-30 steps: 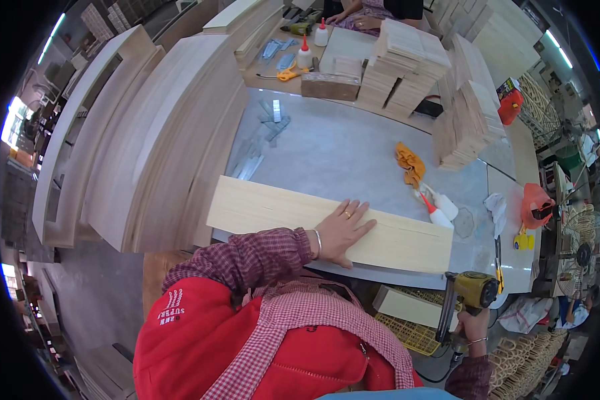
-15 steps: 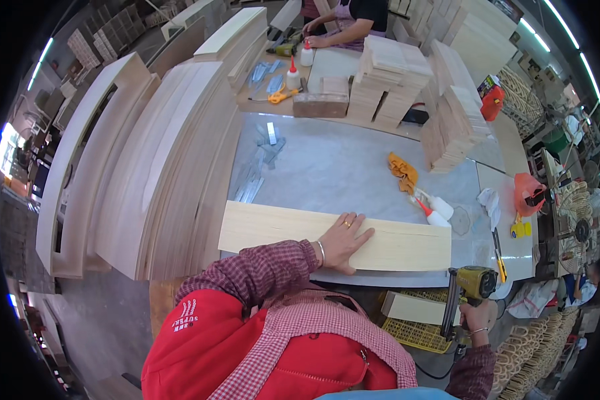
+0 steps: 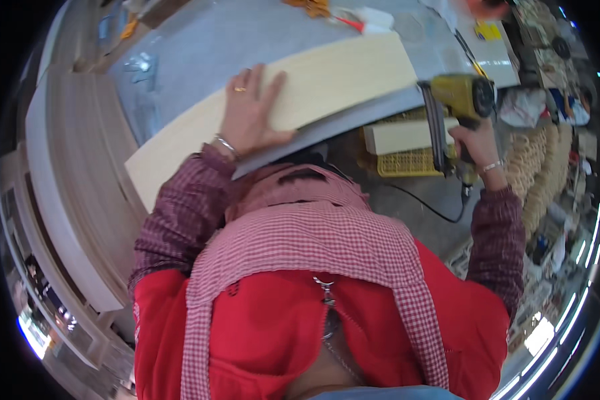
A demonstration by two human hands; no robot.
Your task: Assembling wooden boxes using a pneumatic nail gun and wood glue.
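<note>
A long pale wooden board (image 3: 340, 77) lies along the near edge of the worktable (image 3: 187, 40). My left hand (image 3: 250, 113) rests flat on the board's left half, fingers spread, thumb near the front edge. At the board's right end, my right hand (image 3: 477, 143) grips the handle of a yellow-green and black nail gun (image 3: 457, 97). Its nose is close to the board's corner; whether it touches, I cannot tell. A dark air hose (image 3: 447, 219) hangs from the gun's handle.
Curved wooden panels (image 3: 87, 173) stand stacked on the left. Below the table edge sits a yellow plastic crate (image 3: 407, 163) with a pale wood piece (image 3: 403, 137). A white glue bottle (image 3: 373, 20), an orange cloth (image 3: 310, 7) and small metal strips (image 3: 143, 73) lie on the table.
My view has tipped down and turned, so the table sits higher in the picture. The nail gun has come up level with the board's right end. My left hand stays on the board.
</note>
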